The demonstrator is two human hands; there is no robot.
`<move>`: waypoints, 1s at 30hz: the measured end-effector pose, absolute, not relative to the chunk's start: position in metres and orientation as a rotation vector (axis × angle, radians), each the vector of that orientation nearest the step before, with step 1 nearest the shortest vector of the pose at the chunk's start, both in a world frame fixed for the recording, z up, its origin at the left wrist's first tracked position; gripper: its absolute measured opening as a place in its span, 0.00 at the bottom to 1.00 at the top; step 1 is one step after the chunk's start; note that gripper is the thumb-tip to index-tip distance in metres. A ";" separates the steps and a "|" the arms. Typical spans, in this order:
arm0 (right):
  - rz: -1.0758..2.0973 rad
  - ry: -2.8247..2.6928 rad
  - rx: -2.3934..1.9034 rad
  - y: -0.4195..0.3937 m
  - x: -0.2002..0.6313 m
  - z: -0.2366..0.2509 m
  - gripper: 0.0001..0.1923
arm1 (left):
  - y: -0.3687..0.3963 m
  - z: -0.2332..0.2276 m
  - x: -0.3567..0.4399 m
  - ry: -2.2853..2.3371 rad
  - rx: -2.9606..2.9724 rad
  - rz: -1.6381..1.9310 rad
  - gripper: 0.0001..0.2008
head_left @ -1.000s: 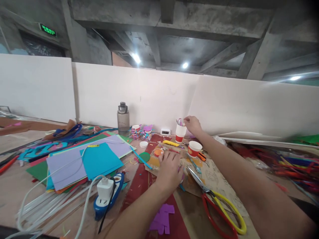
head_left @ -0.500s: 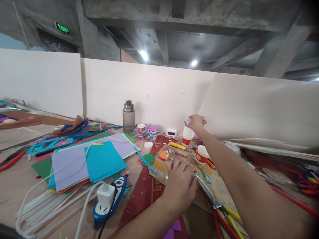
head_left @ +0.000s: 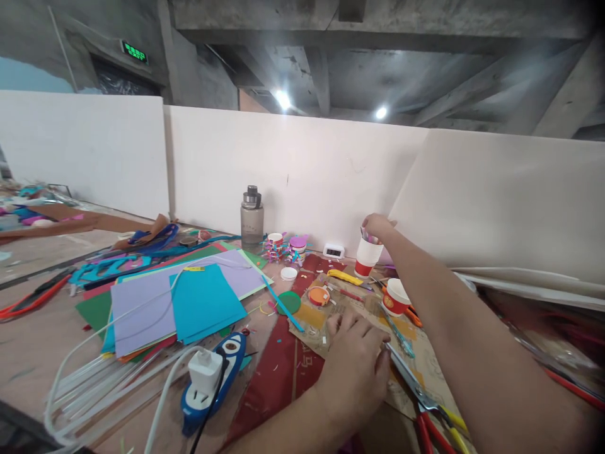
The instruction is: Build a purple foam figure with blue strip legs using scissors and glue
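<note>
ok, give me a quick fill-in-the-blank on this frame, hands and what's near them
1. The right hand reaches into the top of a white and red paper ____ by the wall.
2. The left hand rests palm-down on the ____.
3. The scissors beside the left hand have red and ____ handles.
4. The water bottle stands ____.

Missing words: cup; table; yellow; upright

Craft workshop — coloured paper sheets [head_left: 189, 296], scissors [head_left: 425, 403] (bare concrete ceiling)

White/red paper cup [head_left: 367, 257], upright, w/ paper bits, by wall.
</note>
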State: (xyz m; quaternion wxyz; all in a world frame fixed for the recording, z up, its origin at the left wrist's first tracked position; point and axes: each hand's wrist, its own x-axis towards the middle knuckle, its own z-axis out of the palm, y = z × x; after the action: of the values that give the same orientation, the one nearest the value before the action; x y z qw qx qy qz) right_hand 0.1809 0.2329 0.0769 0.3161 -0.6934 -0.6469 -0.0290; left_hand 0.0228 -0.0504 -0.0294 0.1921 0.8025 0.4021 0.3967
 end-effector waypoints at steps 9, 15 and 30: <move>0.113 -1.334 -1.548 0.197 0.204 0.119 0.12 | -0.046 -0.022 0.018 1.173 2.218 1.136 0.08; 0.346 -1.271 -1.267 0.118 0.212 0.138 0.03 | -0.024 -0.015 0.011 1.055 1.656 1.335 0.08; 0.899 -1.143 -0.961 -0.051 0.184 0.025 0.18 | -0.033 -0.012 0.025 0.536 1.342 0.842 0.19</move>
State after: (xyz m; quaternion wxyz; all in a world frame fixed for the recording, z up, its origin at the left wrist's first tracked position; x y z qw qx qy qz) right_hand 0.1843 -0.0508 0.0249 0.6438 -0.4219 -0.5017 0.3946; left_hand 0.0253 -0.0330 -0.0119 0.6704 0.5955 0.2378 0.3735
